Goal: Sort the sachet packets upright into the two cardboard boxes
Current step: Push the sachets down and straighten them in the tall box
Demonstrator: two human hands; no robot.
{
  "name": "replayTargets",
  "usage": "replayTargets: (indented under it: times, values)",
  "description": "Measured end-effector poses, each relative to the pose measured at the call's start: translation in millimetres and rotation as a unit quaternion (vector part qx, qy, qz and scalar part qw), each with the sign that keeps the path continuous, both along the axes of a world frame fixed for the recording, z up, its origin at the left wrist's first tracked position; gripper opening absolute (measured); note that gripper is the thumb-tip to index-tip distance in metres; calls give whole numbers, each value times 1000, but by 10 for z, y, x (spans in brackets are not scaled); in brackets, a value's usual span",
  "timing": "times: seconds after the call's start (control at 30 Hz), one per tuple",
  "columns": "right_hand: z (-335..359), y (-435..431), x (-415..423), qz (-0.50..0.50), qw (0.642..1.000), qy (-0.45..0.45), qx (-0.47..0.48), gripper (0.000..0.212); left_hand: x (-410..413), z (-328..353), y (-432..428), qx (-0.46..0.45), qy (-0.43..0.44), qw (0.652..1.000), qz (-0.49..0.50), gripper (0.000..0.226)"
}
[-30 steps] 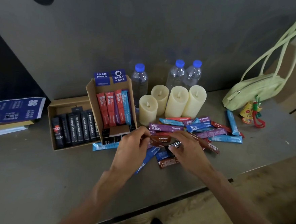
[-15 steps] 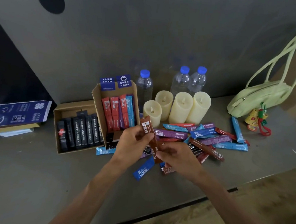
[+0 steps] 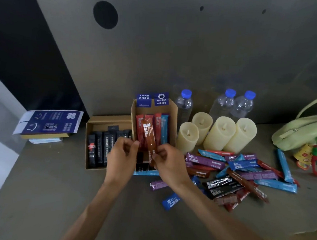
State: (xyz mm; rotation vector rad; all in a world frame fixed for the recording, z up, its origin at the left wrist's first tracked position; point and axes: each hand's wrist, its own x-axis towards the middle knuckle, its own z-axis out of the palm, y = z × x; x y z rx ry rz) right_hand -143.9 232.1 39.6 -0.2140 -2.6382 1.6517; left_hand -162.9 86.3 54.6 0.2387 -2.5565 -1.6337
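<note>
R hand (image 3: 166, 163) pinches brown sachet (image 3: 149, 136) by lower end, upright over tall cardboard box (image 3: 173, 119) so it slots in vertical beside red/blue sticks (image 3: 158, 127); L hand (image 3: 122, 154) curled at box's left edge, can't tell if gripping; loose pile (image 3: 234, 174) right of box

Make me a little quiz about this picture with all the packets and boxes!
1. How many candles stand beside the tall box? A) two B) four C) six
2. True or false: the low box holds black packets.
3. Which hand pinches the brown packet?

Key: 1) B. 2) True. 3) The right hand.
</note>
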Motion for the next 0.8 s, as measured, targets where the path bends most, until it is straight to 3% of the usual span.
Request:
replayTargets:
  times: [0.23,0.5,0.8]
  values:
    - [-271,-275,-567,-17,998,-48,49,14,-151,-53,-150,-32,-5,999,-38,13]
    - [-389,-373,-733,3,983,2,181,14,-159,-73,-203,-34,-13,998,-60,15]
    - [-456,-376,-783,1,983,29,179,11,-175,-82,-212,-33,-12,997,-66,15]
